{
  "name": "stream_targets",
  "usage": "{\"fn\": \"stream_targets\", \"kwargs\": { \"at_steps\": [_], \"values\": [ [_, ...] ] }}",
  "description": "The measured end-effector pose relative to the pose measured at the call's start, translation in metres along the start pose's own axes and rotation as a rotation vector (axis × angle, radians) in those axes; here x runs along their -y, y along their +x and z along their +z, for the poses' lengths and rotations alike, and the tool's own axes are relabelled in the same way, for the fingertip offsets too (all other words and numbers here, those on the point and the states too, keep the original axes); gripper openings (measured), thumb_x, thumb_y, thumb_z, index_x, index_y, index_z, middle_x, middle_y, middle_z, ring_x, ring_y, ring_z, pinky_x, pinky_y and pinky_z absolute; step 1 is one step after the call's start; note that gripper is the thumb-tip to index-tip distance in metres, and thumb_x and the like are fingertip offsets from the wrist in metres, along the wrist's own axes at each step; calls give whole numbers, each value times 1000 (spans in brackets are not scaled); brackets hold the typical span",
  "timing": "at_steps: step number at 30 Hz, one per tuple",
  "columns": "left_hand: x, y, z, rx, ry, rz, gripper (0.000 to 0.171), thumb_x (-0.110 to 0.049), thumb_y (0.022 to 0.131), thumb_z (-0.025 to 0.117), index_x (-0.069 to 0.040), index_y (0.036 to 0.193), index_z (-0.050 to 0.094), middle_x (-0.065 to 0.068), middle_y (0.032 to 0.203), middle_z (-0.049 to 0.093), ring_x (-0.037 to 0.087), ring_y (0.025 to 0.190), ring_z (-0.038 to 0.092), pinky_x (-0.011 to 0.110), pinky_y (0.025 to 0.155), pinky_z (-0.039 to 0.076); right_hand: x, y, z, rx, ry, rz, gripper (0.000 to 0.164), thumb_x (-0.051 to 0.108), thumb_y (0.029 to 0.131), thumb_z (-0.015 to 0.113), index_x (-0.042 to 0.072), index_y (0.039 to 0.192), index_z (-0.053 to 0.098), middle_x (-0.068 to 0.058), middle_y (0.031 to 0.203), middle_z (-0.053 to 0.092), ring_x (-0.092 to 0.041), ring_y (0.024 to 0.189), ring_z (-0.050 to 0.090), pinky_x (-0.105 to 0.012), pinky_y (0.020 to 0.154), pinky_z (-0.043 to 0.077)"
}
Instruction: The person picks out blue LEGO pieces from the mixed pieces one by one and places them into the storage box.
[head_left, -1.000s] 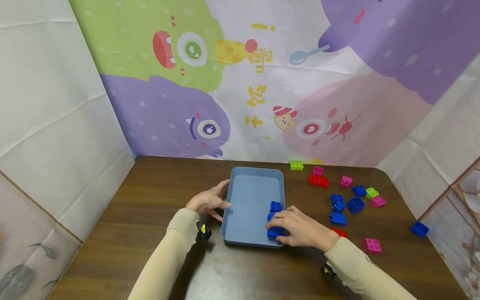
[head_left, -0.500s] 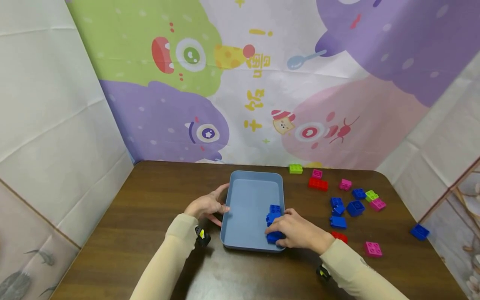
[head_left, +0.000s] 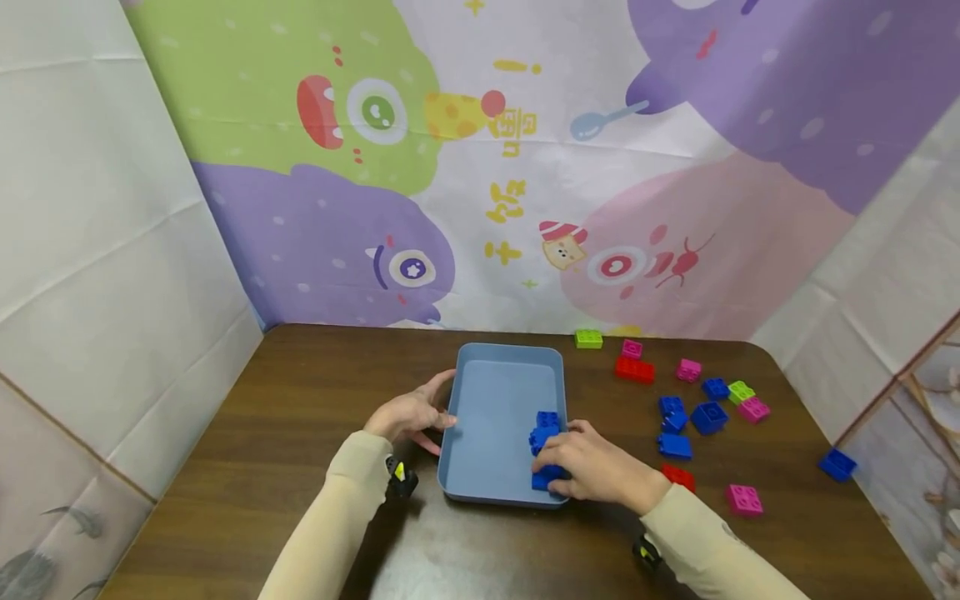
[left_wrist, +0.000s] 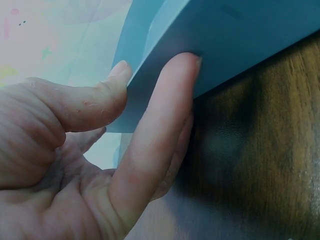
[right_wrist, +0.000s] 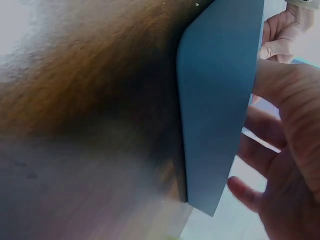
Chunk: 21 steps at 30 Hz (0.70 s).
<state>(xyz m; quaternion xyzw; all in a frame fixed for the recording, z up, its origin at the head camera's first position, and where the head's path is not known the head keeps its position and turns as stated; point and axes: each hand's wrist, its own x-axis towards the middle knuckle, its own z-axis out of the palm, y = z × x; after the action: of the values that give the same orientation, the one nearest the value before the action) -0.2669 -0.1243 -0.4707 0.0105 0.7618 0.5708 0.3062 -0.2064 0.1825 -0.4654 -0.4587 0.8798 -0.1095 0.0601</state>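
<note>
A shallow blue-grey tray (head_left: 487,433) lies on the table, with blue toy building bricks (head_left: 547,419) along its right side. My left hand (head_left: 408,415) grips the tray's left wall, thumb at the rim and fingers against the outside, as the left wrist view shows up close. Over the right wall reaches my right hand (head_left: 596,467), its curled fingers holding a blue brick (head_left: 543,441) inside the tray. Another blue brick (head_left: 543,480) shows beneath that hand. In the right wrist view the tray wall (right_wrist: 215,95) hides the fingertips and the bricks.
Loose bricks lie on the wooden table (head_left: 330,375) right of the tray: several blue ones (head_left: 708,417), pink ones (head_left: 745,500), red ones (head_left: 635,370) and green ones (head_left: 588,339). One blue brick (head_left: 837,465) sits by the right edge. A printed cloth (head_left: 510,192) hangs behind.
The middle blue brick under my right fingers has shifted slightly, and more of it shows. My left hand stays on the tray wall. The head view has tilted up a little.
</note>
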Motion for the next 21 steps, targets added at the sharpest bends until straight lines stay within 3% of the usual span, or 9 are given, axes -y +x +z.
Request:
{"fn": "stream_targets", "kwargs": {
  "at_steps": [5,9,16,21],
  "values": [
    [0,1,1,0,-4,5,89,4,92,61,-33,155,12,30,120,43,34,93,59,46,61,60,-7,-8,-1,-176,20,-43,17,25,85,74,19,101,73,8,103,68,-12,102,58,-51,96,41],
    [1,0,1,2,-12,8,88,5,92,60,-32,155,11,28,117,43,34,93,58,47,60,60,-16,-20,-7,-314,47,-28,13,20,83,76,19,96,72,10,100,66,-10,97,57,-45,91,47],
    [4,1,3,14,-22,14,87,5,93,60,-31,155,11,28,117,43,35,94,58,48,60,60,-48,-57,-16,-423,20,66,14,15,82,76,20,93,71,8,98,66,-11,92,60,-42,80,55],
    [1,2,3,3,-11,21,87,5,93,60,-31,155,11,29,119,42,34,94,58,48,60,60,-73,-91,-24,-460,16,162,16,8,80,77,15,94,70,3,93,67,-13,84,62,-39,68,58]
  ]
}}
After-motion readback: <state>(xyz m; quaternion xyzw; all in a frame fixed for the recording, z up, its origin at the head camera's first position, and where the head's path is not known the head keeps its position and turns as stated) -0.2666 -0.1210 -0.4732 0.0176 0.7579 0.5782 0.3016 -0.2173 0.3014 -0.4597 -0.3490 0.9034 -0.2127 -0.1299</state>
